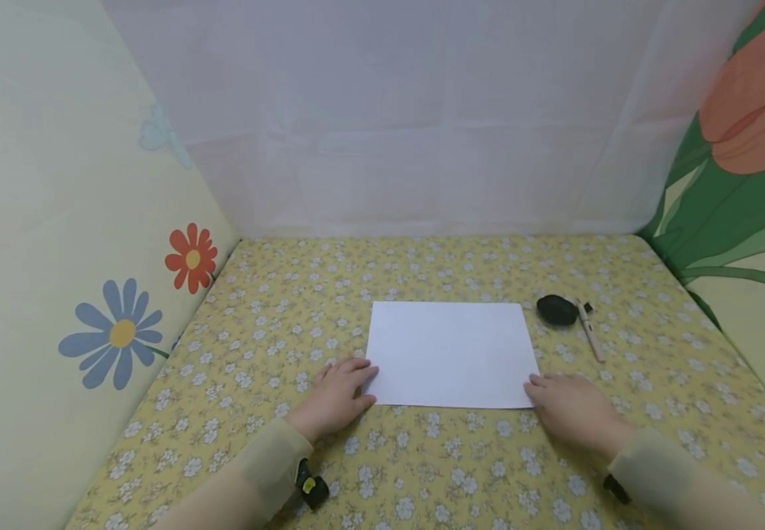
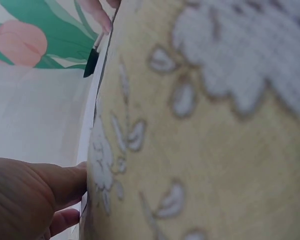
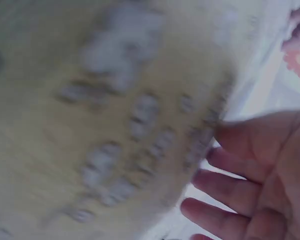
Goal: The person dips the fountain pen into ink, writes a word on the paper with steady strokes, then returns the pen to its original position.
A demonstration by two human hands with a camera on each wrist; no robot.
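Note:
A blank white sheet of paper [image 1: 451, 353] lies flat on the table, its long side towards me. My left hand [image 1: 339, 394] rests at the sheet's left edge near the front corner, fingers spread and touching it. In the left wrist view, the left hand's thumb [image 2: 65, 182] meets the tabletop. At the front right corner, my right hand [image 1: 574, 412] touches the paper with its fingertips. The right wrist view shows this hand [image 3: 260, 180] with loosely bent, separated fingers; whether the paper lies between them is hidden.
Right of the paper lie a dark oval object [image 1: 557, 311] and a slim beige pen-like stick [image 1: 590, 331], with a small black piece [image 1: 588, 307] beside it. A yellow floral cloth [image 1: 276, 309] covers the table. A white sheet hangs behind [image 1: 422, 147]; flower-printed cloths flank both sides.

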